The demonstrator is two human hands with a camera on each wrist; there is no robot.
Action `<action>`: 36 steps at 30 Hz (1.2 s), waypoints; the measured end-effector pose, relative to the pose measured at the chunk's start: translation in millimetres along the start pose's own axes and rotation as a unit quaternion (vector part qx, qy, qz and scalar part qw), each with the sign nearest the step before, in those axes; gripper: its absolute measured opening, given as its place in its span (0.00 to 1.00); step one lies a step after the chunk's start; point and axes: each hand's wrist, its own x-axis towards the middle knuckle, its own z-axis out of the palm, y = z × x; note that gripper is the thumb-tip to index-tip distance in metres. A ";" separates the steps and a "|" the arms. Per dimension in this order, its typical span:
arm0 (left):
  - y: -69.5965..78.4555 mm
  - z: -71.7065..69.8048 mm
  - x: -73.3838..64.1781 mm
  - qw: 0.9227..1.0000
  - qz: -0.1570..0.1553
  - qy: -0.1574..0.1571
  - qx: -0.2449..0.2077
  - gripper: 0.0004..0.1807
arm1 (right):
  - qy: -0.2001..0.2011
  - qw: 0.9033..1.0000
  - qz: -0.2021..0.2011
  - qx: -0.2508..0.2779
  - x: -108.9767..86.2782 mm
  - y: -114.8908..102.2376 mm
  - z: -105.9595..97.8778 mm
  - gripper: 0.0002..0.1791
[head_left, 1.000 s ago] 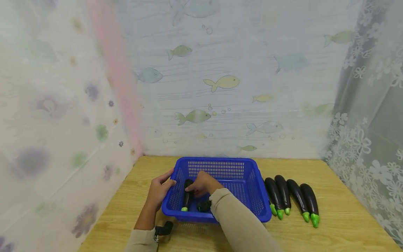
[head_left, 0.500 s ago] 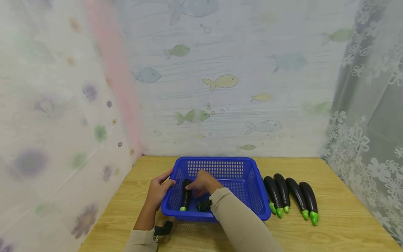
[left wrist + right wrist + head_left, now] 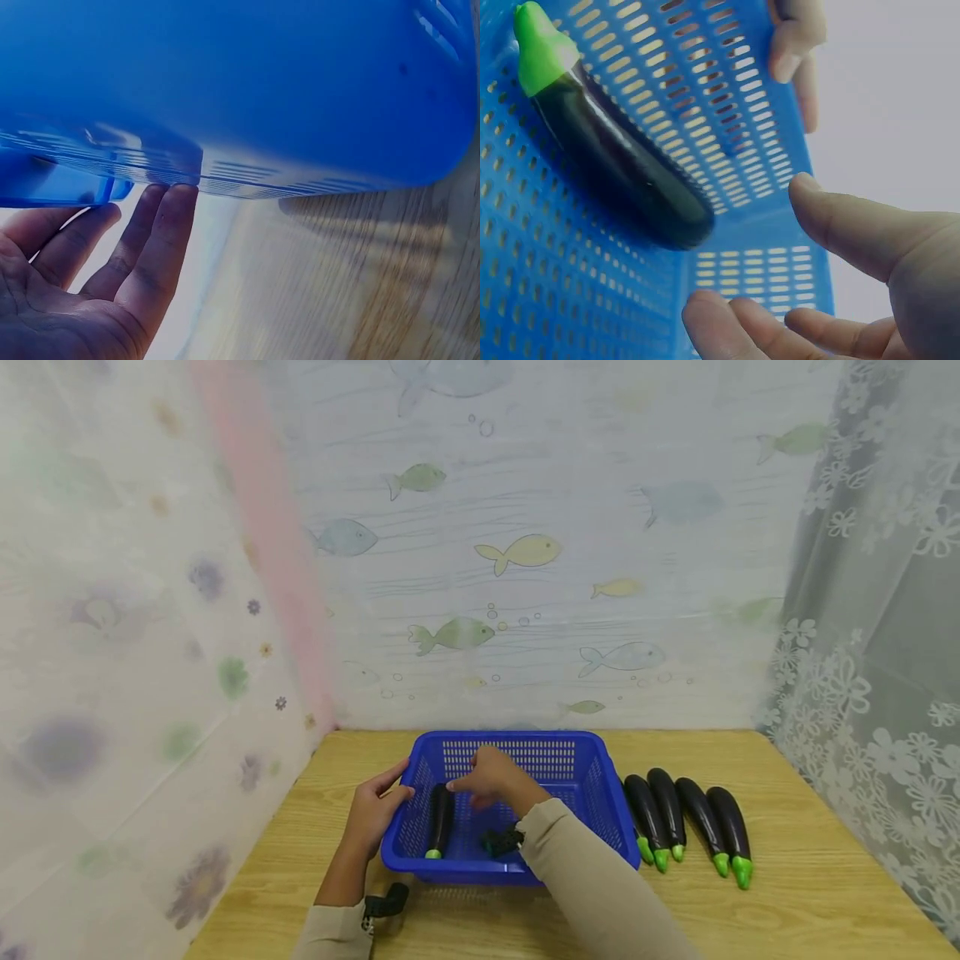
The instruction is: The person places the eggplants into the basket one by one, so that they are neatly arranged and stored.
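1. the eggplant (image 3: pixel 440 818) lies inside the blue basket (image 3: pixel 450 872), on its floor, near the left wall; i cannot tell if it touches this wall.

2. the right hand (image 3: pixel 495 777) is over the inside of the basket, just beside the dark end of the eggplant. in the right wrist view its thumb and fingers stand apart, and nothing is between them.

3. the left hand (image 3: pixel 371 812) holds the left rim of the basket between thumb and fingers; the thumb comes over the edge, and the fingers, rather straight, are against the outer side.

4. what could go wrong, in my judgement: the eggplant may roll toward the middle of the floor, because its body is round and smooth and no finger holds it. a knock from the right thumb, or a jerk of the rim, would be the cause.

5. the basket may also slide or tip, if the left hand presses too strongly on this one side. a slide to the right could push the other eggplants (image 3: pixel 702 817), which lie on the table (image 3: pixel 810 893) close to the right wall.

6. the long axis of the eggplant goes from near to far, almost parallel with the left wall. the green cap points toward the person; the dark rounded end points away.
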 end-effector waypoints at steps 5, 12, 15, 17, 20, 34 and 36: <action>0.7 0.1 0.0 1.000 -0.001 0.001 -0.002 0.29 | -0.002 1.000 -0.022 -0.002 -10.4 -0.4 -14.7 0.42; 1.1 -0.1 -0.2 1.000 -0.008 -0.002 -0.003 0.29 | -0.004 0.999 -0.045 0.008 -24.2 6.5 -37.6 0.42; 1.4 -0.8 -1.4 1.000 -0.007 0.000 -0.001 0.29 | -0.001 0.999 -0.053 0.000 -31.1 9.6 -46.0 0.42; 1.6 -1.0 -1.9 1.000 -0.006 0.000 -0.001 0.29 | 0.004 0.998 -0.056 -0.006 -35.2 12.0 -52.2 0.42; 1.5 -0.9 -1.7 1.000 -0.003 -0.003 -0.007 0.29 | 0.016 0.998 -0.058 -0.015 -41.0 16.4 -62.5 0.41; -0.3 -0.2 -0.6 1.000 -0.006 -0.004 -0.022 0.29 | 0.045 0.994 -0.090 -0.045 -68.4 35.9 -106.5 0.35; -0.3 -0.2 -1.0 1.000 -0.005 -0.004 -0.019 0.29 | 0.046 0.993 -0.096 -0.042 -72.9 39.2 -113.4 0.34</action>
